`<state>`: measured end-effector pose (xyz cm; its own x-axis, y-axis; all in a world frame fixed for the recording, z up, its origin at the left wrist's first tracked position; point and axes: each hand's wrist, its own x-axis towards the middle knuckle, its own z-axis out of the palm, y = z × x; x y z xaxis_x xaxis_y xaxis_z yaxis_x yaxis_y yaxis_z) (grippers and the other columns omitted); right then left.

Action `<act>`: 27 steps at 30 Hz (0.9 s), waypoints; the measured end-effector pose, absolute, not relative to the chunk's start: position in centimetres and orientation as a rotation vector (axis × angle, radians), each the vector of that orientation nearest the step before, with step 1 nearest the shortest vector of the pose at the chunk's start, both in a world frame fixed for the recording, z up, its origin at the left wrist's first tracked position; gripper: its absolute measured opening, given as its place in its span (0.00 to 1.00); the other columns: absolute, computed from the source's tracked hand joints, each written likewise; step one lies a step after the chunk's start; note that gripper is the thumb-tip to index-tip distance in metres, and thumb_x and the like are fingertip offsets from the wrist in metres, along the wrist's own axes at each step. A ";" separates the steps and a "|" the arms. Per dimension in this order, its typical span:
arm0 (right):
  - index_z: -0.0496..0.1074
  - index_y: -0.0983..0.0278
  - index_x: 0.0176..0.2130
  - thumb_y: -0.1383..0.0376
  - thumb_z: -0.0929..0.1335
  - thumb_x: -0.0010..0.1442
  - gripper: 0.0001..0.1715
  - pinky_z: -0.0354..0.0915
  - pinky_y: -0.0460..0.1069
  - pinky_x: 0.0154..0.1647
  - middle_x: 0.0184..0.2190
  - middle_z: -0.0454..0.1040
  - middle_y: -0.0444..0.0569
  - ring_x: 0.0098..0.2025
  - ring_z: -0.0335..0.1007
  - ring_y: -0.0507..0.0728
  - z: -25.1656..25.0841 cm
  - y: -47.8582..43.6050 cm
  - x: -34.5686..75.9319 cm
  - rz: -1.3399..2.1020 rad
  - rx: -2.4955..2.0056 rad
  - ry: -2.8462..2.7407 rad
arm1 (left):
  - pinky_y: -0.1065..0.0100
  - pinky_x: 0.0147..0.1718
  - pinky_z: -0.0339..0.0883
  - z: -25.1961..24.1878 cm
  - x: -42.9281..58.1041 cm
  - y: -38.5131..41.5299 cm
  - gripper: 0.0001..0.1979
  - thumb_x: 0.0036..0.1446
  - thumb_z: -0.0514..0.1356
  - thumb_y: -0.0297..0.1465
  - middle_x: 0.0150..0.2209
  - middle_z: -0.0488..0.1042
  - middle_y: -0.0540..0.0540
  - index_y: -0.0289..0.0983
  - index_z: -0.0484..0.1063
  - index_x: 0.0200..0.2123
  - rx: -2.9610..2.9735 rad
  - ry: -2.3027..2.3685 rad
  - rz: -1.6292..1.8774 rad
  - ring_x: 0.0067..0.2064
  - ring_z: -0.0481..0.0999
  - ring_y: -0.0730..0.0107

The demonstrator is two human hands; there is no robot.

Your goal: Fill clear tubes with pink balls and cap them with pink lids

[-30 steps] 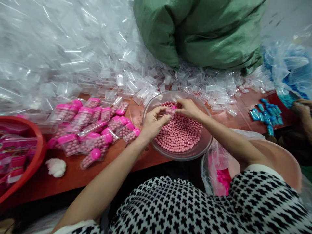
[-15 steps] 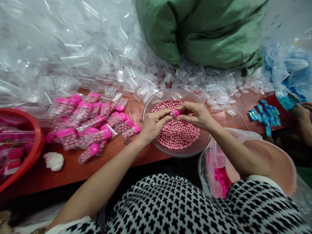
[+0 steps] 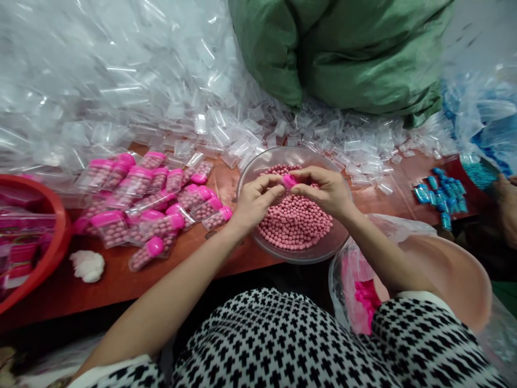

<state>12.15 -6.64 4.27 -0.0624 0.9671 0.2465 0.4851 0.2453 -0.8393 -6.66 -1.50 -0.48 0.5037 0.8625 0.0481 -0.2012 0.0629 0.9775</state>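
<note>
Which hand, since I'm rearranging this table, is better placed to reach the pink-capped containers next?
Probably the left hand: the pink-capped containers lie on its side of the clear bowl, while the right hand at the pink cap is farther.

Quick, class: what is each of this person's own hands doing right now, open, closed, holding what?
Left hand: closed, holding a small pink-capped container, mostly hidden.
Right hand: closed, holding the same container.

The table (image 3: 121, 283) (reddish) bears containers (image 3: 115, 229), a bowl (image 3: 299, 257).
</note>
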 end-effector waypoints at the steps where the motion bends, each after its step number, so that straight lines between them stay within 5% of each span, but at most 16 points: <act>1: 0.78 0.59 0.46 0.51 0.79 0.53 0.25 0.72 0.52 0.48 0.43 0.81 0.48 0.45 0.77 0.57 4.3 -6.8 12.3 0.826 -1.319 -1.554 | 0.67 0.38 0.76 -0.5 -6.5 -1.4 0.21 0.49 0.71 0.43 0.37 0.82 0.46 0.35 0.80 0.42 1.154 0.656 0.915 0.37 0.79 0.66; 4: 0.76 0.58 0.46 0.50 0.82 0.44 0.33 0.75 0.51 0.46 0.47 0.81 0.48 0.49 0.78 0.58 3.8 -7.5 12.9 1.055 -1.192 -1.241 | 0.67 0.39 0.76 -0.6 -6.3 -1.4 0.26 0.44 0.75 0.46 0.37 0.81 0.47 0.35 0.78 0.41 0.983 0.637 0.965 0.37 0.79 0.68; 10: 0.75 0.60 0.38 0.46 0.82 0.43 0.31 0.76 0.48 0.36 0.34 0.80 0.46 0.35 0.78 0.54 2.4 -7.5 13.6 1.153 -1.189 -1.008 | 0.63 0.46 0.74 -0.6 -6.5 -2.0 0.21 0.51 0.72 0.44 0.40 0.81 0.44 0.35 0.79 0.41 1.212 0.551 0.947 0.42 0.79 0.63; 18: 0.77 0.62 0.35 0.41 0.76 0.50 0.29 0.78 0.58 0.45 0.29 0.80 0.49 0.39 0.80 0.60 2.8 -6.6 11.2 1.799 -1.121 -0.935 | 0.62 0.55 0.69 -0.6 -6.6 -2.5 0.11 0.59 0.63 0.35 0.45 0.81 0.42 0.36 0.80 0.42 1.420 0.510 0.988 0.50 0.79 0.60; 23: 0.77 0.61 0.30 0.50 0.79 0.45 0.21 0.78 0.57 0.48 0.25 0.79 0.44 0.36 0.79 0.58 2.3 -6.5 9.4 1.658 -1.078 -0.768 | 0.63 0.54 0.69 -0.8 -6.9 -2.6 0.09 0.60 0.62 0.34 0.44 0.82 0.44 0.37 0.80 0.41 1.422 0.523 1.004 0.49 0.79 0.60; 27: 0.74 0.61 0.29 0.48 0.78 0.44 0.23 0.78 0.55 0.44 0.24 0.77 0.44 0.35 0.78 0.58 2.3 -5.5 7.7 1.583 -1.137 -0.726 | 0.65 0.50 0.71 -1.3 -6.6 -2.2 0.10 0.60 0.62 0.33 0.41 0.82 0.46 0.36 0.80 0.42 1.383 0.577 1.067 0.46 0.80 0.63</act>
<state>7.75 -5.53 2.32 -0.0423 0.9485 -0.3140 -0.3811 -0.3058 -0.8725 -6.60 -2.18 -1.26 0.4495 0.8577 0.2496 -0.2608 -0.1412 0.9550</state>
